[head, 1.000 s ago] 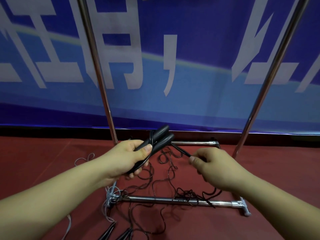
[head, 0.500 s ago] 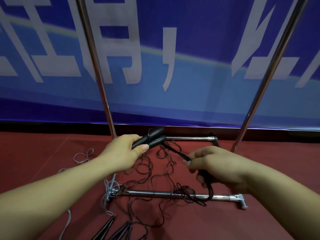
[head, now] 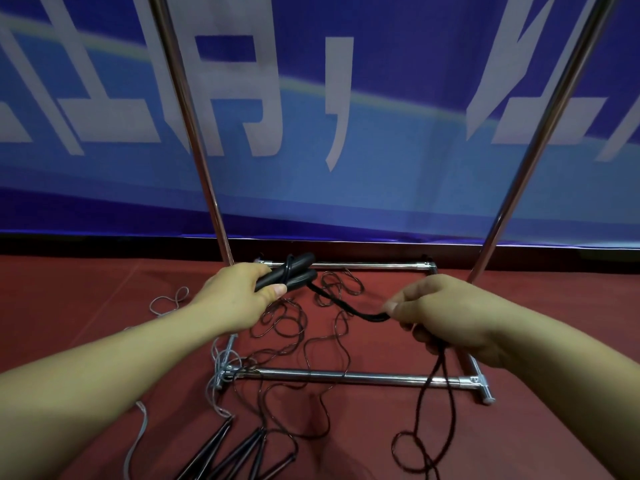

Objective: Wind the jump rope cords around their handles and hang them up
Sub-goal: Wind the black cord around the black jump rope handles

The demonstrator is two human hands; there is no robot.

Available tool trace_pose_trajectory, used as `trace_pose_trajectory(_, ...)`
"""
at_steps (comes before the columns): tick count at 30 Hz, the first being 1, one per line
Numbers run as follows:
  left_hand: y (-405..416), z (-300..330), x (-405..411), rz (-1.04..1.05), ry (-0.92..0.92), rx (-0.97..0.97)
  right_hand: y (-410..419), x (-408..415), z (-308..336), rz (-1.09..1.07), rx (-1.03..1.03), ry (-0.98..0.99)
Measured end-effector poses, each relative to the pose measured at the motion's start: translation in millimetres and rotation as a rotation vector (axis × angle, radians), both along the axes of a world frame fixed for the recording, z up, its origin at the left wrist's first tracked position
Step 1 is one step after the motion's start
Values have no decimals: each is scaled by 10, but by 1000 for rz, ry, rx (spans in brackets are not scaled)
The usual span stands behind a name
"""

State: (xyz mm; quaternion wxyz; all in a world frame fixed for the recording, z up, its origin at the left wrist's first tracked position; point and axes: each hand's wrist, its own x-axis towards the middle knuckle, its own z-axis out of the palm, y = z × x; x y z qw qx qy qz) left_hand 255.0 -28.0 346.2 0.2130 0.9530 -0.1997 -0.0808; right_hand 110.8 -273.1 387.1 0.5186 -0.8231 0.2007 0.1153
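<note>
Hands of a person reach forward over a red floor (head: 86, 306), seen from a head-worn camera looking down. The left hand (head: 239, 299) has its grip wrapped around a pair of black jump rope handles (head: 289, 273), held side by side and pointing up and to the right, with the thumb pressed along the lower handle. A loop of cord already crosses over both handles near their far ends. From those handles a black cord (head: 346, 308) sags across the gap to the right hand (head: 446, 313), whose grip pinches it between thumb and fingertips. Below the right hand, more of this cord hangs down in long strands and ends in loose loops on the floor at the lower right.

Beneath the hands stands the base of a chrome rack (head: 346, 378), a rectangle of shiny bars lying on the floor, with two tall poles rising out of view at the top. Tangled dark cord (head: 294, 327) lies in loose curls inside and across this base. A pale grey cord (head: 169, 301) trails over the floor on the left, touching the rack's near-left corner. Several more black handles (head: 242, 452) lie on the floor at the bottom centre. Behind the rack hangs a blue banner (head: 398, 150) with large white characters.
</note>
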Motion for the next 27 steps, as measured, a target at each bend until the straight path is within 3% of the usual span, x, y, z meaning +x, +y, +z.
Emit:
trace_pose_trajectory(5, -33, 44, -39, -15, -11, -19, -36, 24, 16, -28, 183, 104)
trace_pose_trajectory(10, -66, 92, -70, -36, -58, -36, -9, 22, 93, 141, 273, 183)
trace_pose_trajectory(16, -60, 60, -48, -98, -31, 24, 55, 5, 73, 250, 358, -37)
trace_pose_trajectory(21, -32, 25, -57, -236, 77, 105, 29, 40, 36, 187, 248, -274)
trace_pose_trajectory(27, -83, 145, -225, -485, 203, 121, 0, 86, 32, 80, 131, -406)
